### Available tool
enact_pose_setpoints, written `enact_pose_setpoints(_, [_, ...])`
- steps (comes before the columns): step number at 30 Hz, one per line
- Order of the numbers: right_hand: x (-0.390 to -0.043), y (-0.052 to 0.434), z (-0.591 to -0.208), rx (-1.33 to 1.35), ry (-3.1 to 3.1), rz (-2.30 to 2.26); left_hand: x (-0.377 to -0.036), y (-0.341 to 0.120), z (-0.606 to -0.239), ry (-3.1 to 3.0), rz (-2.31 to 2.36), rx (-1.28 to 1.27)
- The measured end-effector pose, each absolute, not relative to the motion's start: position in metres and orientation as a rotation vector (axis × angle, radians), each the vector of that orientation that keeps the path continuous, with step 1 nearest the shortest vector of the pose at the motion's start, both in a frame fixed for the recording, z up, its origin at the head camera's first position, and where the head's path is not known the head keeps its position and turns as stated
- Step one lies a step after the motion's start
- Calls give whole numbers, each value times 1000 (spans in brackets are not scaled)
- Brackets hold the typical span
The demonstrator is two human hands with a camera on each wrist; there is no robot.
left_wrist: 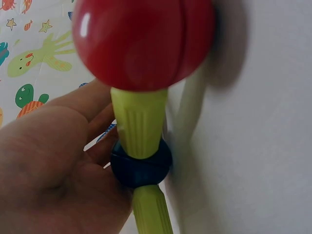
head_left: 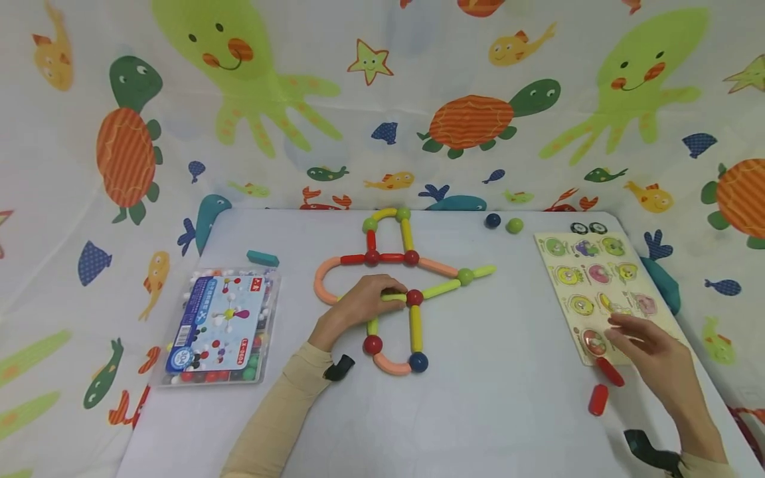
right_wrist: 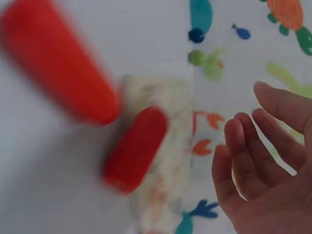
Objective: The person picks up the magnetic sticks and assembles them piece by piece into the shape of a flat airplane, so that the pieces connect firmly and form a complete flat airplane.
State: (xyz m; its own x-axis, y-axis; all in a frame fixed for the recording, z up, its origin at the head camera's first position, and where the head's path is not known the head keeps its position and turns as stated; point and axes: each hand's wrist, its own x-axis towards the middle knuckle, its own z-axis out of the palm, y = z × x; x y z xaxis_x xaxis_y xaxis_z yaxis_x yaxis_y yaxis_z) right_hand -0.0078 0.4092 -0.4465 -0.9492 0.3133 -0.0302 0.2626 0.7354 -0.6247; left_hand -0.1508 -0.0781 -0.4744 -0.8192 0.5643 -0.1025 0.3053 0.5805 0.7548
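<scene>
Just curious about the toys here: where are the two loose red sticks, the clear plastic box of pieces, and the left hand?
Two loose red sticks (head_left: pixel 598 399), head view: nearer stick's middle.
Clear plastic box of pieces (head_left: pixel 218 325), head view: label.
Left hand (head_left: pixel 361 302), head view: back of hand.

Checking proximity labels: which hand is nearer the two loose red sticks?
Right. The right hand hovers open just beside the red sticks, by the puzzle board. The left hand is far across the table, holding a yellow-green stick of the stick-and-ball figure.
</scene>
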Motion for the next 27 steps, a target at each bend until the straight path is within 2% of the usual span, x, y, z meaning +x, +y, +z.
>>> enact_pose_setpoints(9, [23,418,-475,-684,-3059,950,-150,-80,-479,2491,1088,697])
enact_pose_setpoints(20, [31,418,-483,-704,-3075,876,-151,-80,-476,2496,1080,697])
enact_pose_setpoints(27, [18,404,-469,-476,-2971,842,-151,-78,-477,2486,1090,716])
